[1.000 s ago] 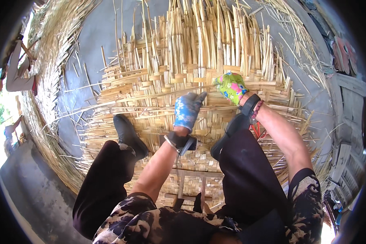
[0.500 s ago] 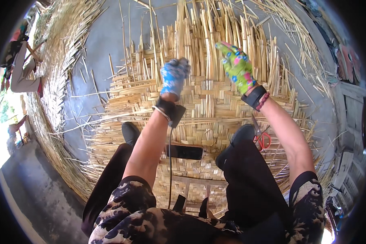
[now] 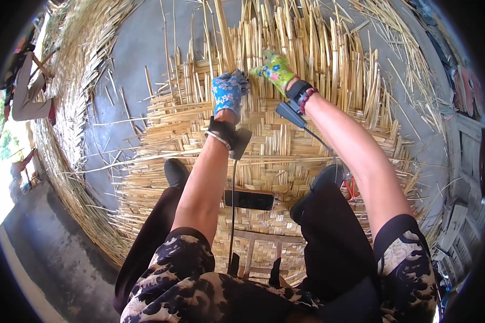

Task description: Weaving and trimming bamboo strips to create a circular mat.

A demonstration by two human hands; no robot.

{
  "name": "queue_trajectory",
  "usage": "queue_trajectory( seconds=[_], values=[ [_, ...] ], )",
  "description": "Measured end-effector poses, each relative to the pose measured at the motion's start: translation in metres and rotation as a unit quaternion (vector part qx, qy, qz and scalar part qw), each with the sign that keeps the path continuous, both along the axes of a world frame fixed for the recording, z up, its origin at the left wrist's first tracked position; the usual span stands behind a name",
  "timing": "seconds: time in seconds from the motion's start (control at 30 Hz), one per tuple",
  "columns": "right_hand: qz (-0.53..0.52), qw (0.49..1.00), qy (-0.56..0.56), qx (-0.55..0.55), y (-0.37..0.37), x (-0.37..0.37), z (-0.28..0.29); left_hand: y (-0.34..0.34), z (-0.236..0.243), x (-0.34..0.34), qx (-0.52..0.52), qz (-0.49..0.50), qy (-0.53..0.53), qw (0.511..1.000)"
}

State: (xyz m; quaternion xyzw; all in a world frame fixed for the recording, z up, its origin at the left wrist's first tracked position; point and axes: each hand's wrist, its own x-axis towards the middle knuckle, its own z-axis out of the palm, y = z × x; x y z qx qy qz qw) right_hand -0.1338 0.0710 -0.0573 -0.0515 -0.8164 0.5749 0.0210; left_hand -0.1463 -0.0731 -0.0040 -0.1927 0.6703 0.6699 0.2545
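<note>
My left hand [image 3: 227, 92], in a blue flowered glove, is closed around a flat reed strip [image 3: 224, 35]. The strip stands out beyond the fist and leans slightly left at the far edge of a woven reed mat [image 3: 264, 126]. Close by on the right is my right hand [image 3: 275, 71] in a green flowered glove. Its fingers stretch left over the upright reed ends, apart from one another, with nothing seen in them. Many unwoven reed strips [image 3: 307, 43] fan out from the mat's far edge, beyond both hands.
A dark phone [image 3: 250, 200] lies on the mat between my shoes. Red-handled scissors [image 3: 352, 189] are partly hidden beside my right forearm. Loose straw piles [image 3: 70, 91] lie left, and a person's legs [image 3: 29, 102] show beyond. A concrete ledge [image 3: 54, 242] stands lower left.
My right hand has come left, close to my left hand, and its fingers now point left. The strip in my left hand leans further left than before.
</note>
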Motion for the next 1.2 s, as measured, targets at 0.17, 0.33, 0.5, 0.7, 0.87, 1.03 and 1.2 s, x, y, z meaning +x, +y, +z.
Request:
queue_trajectory(
  seconds=[0.17,0.33,0.5,0.7,0.87,1.03,1.2],
  values=[
    [0.123,0.915,-0.281,0.261,0.003,-0.013,0.053,0.011,0.012,-0.001,0.017,-0.015,-0.004,1.000],
    [0.146,0.813,-0.132,0.548,0.002,0.015,-0.013,0.021,0.001,0.005,0.024,-0.030,-0.004,0.999],
    [0.155,0.876,-0.069,0.452,0.001,0.017,0.002,0.016,-0.024,-0.008,-0.080,-0.110,0.101,0.986],
    [-0.013,0.915,-0.205,-0.348,0.071,0.038,0.055,0.022,-0.014,-0.004,-0.004,-0.127,0.028,0.991],
    [-0.185,0.898,-0.155,-0.367,0.108,0.078,0.075,0.003,-0.024,-0.017,-0.268,-0.485,0.461,0.693],
    [-0.172,0.910,-0.124,-0.357,0.097,0.083,0.039,-0.007,-0.024,-0.016,-0.263,-0.497,0.427,0.708],
    [-0.131,0.972,-0.194,0.005,0.112,0.070,-0.010,0.009,-0.014,-0.003,-0.096,-0.445,0.338,0.824]
  ],
)
